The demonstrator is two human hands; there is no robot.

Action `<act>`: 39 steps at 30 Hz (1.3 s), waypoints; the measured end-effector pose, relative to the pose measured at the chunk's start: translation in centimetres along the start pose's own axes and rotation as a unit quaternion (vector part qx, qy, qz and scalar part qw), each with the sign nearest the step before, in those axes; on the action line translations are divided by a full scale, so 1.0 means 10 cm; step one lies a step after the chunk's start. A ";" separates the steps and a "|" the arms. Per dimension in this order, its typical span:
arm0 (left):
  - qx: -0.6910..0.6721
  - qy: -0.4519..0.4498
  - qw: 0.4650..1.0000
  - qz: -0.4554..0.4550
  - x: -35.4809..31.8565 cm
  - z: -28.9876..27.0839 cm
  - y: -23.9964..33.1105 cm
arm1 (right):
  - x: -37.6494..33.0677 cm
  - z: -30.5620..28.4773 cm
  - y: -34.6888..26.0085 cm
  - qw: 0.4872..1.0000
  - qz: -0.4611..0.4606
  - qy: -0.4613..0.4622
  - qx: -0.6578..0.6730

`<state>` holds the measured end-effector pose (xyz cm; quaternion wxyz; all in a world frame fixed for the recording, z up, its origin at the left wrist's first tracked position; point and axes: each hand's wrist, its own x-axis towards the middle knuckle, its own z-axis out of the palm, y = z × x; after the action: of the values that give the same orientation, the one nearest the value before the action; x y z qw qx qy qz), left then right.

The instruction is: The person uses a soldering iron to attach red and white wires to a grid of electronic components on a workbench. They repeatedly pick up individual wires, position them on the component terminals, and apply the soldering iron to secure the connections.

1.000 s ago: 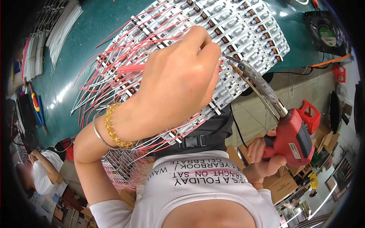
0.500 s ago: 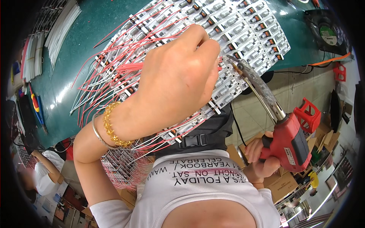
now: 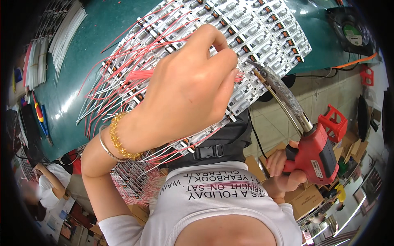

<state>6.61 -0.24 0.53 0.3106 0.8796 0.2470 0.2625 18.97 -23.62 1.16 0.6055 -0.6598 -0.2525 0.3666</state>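
We look down on our two hands at work over a green workbench point(image 3: 78, 94). Our left hand point(image 3: 184, 90) fills the middle of the view, fingers curled in tight and fingertips pinched together near the ends of red wires point(image 3: 135, 67) — the hand itself hides exactly what the pinch holds. A gold chain bracelet point(image 3: 117, 141) and a thin silver bangle point(image 3: 104, 147) sit on that wrist.

Under the hand lies a panel of small white circuit boards point(image 3: 262, 28), row upon row, with red and white wires fanning out to the left across the bench.

Our right hand point(image 3: 283, 172), lower right, is wrapped fully around the grip of a red soldering gun point(image 3: 316, 153). Its long metal barrel slants up and left, and the tip point(image 3: 256, 67) rests at the edge of the panel, just beside the left fingertips.

At the far left lie bundles of white wires point(image 3: 57, 41). A red stool point(image 3: 334, 123) stands on the floor to the right, and a small black fan point(image 3: 351, 30) sits at the upper right. Another person's arm point(image 3: 49, 178) shows at the lower left.
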 end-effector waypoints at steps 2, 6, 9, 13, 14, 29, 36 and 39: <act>-0.001 -0.007 1.000 0.007 -0.01 0.00 0.00 | -0.04 -0.02 0.02 1.000 -0.006 0.011 -0.002; 0.017 -0.010 1.000 0.000 -0.01 0.04 0.02 | -0.06 -0.04 0.01 1.000 0.005 0.003 -0.009; 0.031 -0.024 0.999 -0.007 -0.01 0.01 0.04 | -0.06 -0.08 0.04 1.000 -0.010 0.007 -0.017; 0.033 -0.021 0.999 -0.008 0.01 0.00 0.02 | -0.08 -0.08 0.05 1.000 -0.006 0.012 -0.008; 0.031 -0.011 0.999 -0.006 0.01 0.01 0.01 | -0.06 -0.09 0.05 1.000 -0.008 0.002 -0.008; 0.037 0.019 0.999 -0.014 -0.05 0.18 0.08 | -0.08 -0.09 0.03 1.000 0.014 0.010 0.020; 0.054 0.021 0.998 0.000 -0.05 0.18 0.06 | -0.09 -0.14 0.09 0.999 0.024 0.003 0.040; 0.055 0.022 0.998 -0.001 -0.05 0.18 0.06 | -0.11 -0.12 0.10 0.999 0.026 0.018 0.034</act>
<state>7.51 -1.72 -0.37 0.2566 0.8891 0.2689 0.2671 19.17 -25.38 0.35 0.6225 -0.6516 -0.2111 0.3788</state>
